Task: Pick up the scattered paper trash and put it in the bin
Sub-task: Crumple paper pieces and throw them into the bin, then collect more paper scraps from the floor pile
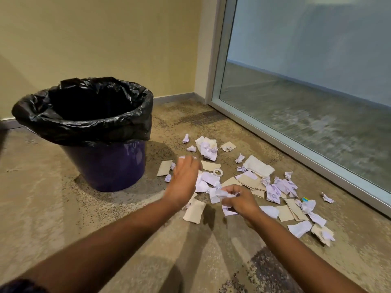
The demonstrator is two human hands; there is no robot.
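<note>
Head view: purple bin point(105, 166) with a black bag liner point(84, 127) folded over its rim stands upright on the carpet point(53, 197), close to the yellow wall point(105, 39). The inside of the bin is dark, so I cannot tell what is in it.

The paper trash point(273, 192) is spread on the carpet to the right of the bin, between it and the glass panel point(306, 70). It is mostly crumpled white scraps plus flat brown card pieces point(194, 211). There is also a folded white sheet point(258, 166), and a small tape roll point(218, 171) lies flat in the middle. No writing is readable on any scrap. A small blue, green and yellow packet point(305, 199) lies at the far right of the pile, its print too small to read.

The right hand point(239, 199) is low over the near edge of the pile, fingers curled round a crumpled white wad point(225, 194). More white scrap lies just under it, with card pieces just beside it on the right.

The left hand point(184, 178) is palm down and motion-blurred, fingers straight and gripping nothing visible. It hovers over the scraps on the bin side of the pile. One brown card strip point(164, 168) lies on the floor between this hand and the bin. The two hands are near each other but apart. Both forearms are bare and reach in from the bottom of the frame. A dark cuff point(19, 286) shows at the lower left corner.
</note>
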